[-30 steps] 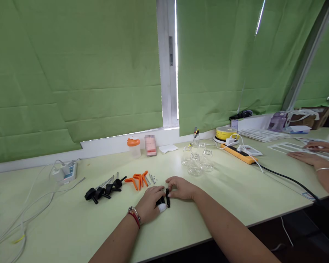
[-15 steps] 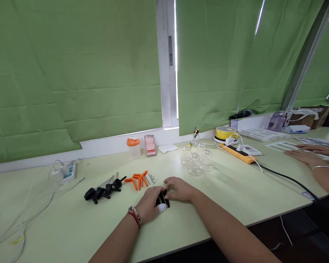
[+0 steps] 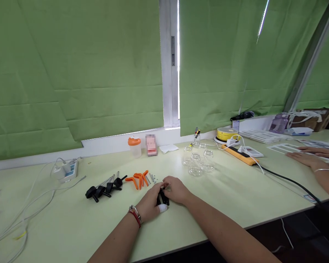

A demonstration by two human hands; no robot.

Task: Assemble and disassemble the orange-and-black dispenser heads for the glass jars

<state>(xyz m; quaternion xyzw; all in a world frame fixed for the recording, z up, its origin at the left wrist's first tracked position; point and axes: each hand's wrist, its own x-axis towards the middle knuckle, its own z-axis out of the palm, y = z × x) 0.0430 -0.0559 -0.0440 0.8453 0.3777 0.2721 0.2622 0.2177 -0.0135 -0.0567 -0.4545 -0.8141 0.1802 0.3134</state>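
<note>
Both hands meet over the pale green table [image 3: 71, 226], near its front edge. My left hand [image 3: 151, 201], with a white wrap on the thumb, is closed around black parts [image 3: 162, 197]. My right hand [image 3: 176, 189] bends its fingers in at the far end of the same parts; whatever its fingertips pinch is hidden. Just beyond the hands lie orange V-shaped pieces [image 3: 138, 179] and several small metal screws [image 3: 152, 178]. To the left rest several black knobs with metal rods [image 3: 109, 187].
Several clear glass jars [image 3: 195, 165] stand right of centre, near an orange power strip [image 3: 239, 155]. An orange-lidded cup [image 3: 134, 147] is at the back. Cables [image 3: 30, 208] run on the left. Another person's hands [image 3: 304, 157] rest on papers at right.
My right hand has moved slightly left and its fingers have drawn in closer to my left hand. The view has shifted a little.
</note>
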